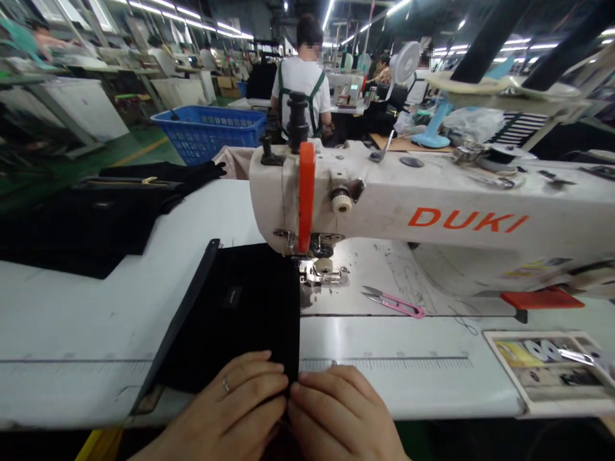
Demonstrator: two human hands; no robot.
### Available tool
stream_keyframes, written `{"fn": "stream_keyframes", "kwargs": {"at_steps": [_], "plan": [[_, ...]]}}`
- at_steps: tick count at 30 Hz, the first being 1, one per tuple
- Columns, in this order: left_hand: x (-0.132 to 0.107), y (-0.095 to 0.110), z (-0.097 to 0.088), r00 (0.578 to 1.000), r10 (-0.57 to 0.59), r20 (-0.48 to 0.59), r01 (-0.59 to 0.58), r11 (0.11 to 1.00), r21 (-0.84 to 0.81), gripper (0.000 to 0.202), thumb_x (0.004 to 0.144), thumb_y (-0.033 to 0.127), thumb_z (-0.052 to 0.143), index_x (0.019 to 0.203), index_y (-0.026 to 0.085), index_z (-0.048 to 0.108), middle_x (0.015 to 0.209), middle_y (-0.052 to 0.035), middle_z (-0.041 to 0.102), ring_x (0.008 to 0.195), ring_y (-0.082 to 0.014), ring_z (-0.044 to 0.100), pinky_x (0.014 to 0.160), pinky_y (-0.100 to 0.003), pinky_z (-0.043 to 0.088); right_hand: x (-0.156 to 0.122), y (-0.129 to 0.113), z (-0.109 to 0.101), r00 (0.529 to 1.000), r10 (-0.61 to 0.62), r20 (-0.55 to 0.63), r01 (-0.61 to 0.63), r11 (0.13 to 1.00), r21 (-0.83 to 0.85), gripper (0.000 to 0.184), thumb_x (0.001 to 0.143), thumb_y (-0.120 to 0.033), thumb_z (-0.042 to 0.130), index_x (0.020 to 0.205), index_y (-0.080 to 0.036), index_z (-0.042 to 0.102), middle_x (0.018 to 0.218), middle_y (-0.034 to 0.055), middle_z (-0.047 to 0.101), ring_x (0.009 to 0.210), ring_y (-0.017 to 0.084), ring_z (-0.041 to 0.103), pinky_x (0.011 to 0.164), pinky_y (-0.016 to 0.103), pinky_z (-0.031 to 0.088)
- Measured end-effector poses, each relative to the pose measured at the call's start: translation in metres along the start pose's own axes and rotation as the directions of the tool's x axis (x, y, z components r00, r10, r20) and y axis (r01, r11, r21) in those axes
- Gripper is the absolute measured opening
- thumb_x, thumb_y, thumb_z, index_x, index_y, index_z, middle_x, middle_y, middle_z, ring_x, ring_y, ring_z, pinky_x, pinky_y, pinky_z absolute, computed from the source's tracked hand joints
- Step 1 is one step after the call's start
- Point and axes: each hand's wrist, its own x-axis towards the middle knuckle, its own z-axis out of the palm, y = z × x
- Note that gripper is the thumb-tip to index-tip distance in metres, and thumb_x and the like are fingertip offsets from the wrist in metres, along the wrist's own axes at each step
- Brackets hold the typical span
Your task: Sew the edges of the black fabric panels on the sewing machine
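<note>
A black fabric piece [240,307] with a small label lies flat on the white sewing table [72,320], its right edge running under the presser foot [323,272] of the white DUKI sewing machine [432,211]. My left hand [230,410], a ring on one finger, rests with its fingers curled on the fabric's near edge. My right hand [341,413] sits beside it, fingertips pressed together at the fabric's near right corner. Both hands pinch the cloth at the table's front edge.
Pink thread snips [396,302] lie right of the needle. A stack of black pieces [96,218] sits at the left. A tray of small parts [552,368] is at the right front. A blue basket [211,131] and a seated person [302,80] are behind the machine.
</note>
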Motion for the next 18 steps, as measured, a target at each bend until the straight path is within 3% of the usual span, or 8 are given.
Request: {"fn": "stream_keyframes", "kwargs": {"at_steps": [3, 7, 11, 18], "plan": [[-0.005, -0.015, 0.007, 0.999, 0.034, 0.008, -0.033, 0.994, -0.104, 0.037, 0.100, 0.006, 0.037, 0.116, 0.018, 0.068, 0.115, -0.0026, 0.072, 0.116, -0.0130, 0.061, 0.114, -0.026, 0.043, 0.006, 0.005, 0.000, 0.999, 0.032, 0.021, -0.032, 0.999, -0.011, 0.022, 0.098, -0.006, 0.055, 0.088, -0.013, 0.074, 0.089, 0.0000, 0.079, 0.080, 0.015, 0.072, 0.072, 0.027, 0.057], [-0.004, -0.029, 0.008, 0.989, 0.020, 0.143, 0.007, 0.983, -0.185, 0.047, 0.096, 0.002, 0.036, 0.134, 0.020, 0.058, 0.126, -0.0031, 0.067, 0.121, -0.0162, 0.058, 0.110, -0.030, 0.048, 0.012, 0.012, 0.000, 0.998, 0.032, 0.056, -0.031, 0.999, -0.008, 0.023, 0.099, -0.006, 0.052, 0.090, -0.012, 0.073, 0.091, 0.0026, 0.079, 0.081, 0.016, 0.073, 0.071, 0.027, 0.058], [0.010, -0.037, 0.004, 0.992, -0.014, 0.122, 0.045, 0.966, -0.255, 0.042, 0.096, 0.003, 0.040, 0.129, 0.021, 0.059, 0.121, -0.0034, 0.070, 0.113, -0.0167, 0.062, 0.102, -0.029, 0.054, 0.018, 0.023, -0.002, 0.989, 0.031, 0.147, -0.036, 0.999, 0.027, 0.027, 0.104, -0.012, 0.044, 0.100, -0.010, 0.071, 0.096, 0.0063, 0.078, 0.087, 0.017, 0.072, 0.076, 0.028, 0.059], [0.025, -0.059, 0.017, 0.995, 0.029, 0.094, -0.008, 0.976, -0.219, 0.034, 0.098, 0.007, 0.044, 0.122, 0.023, 0.062, 0.115, -0.0025, 0.071, 0.104, -0.0171, 0.065, 0.098, -0.031, 0.055, 0.032, 0.041, -0.010, 0.948, 0.038, 0.315, -0.074, 0.992, 0.105, 0.033, 0.107, -0.019, 0.038, 0.112, -0.008, 0.068, 0.108, 0.0102, 0.075, 0.099, 0.021, 0.069, 0.085, 0.034, 0.058]]}}
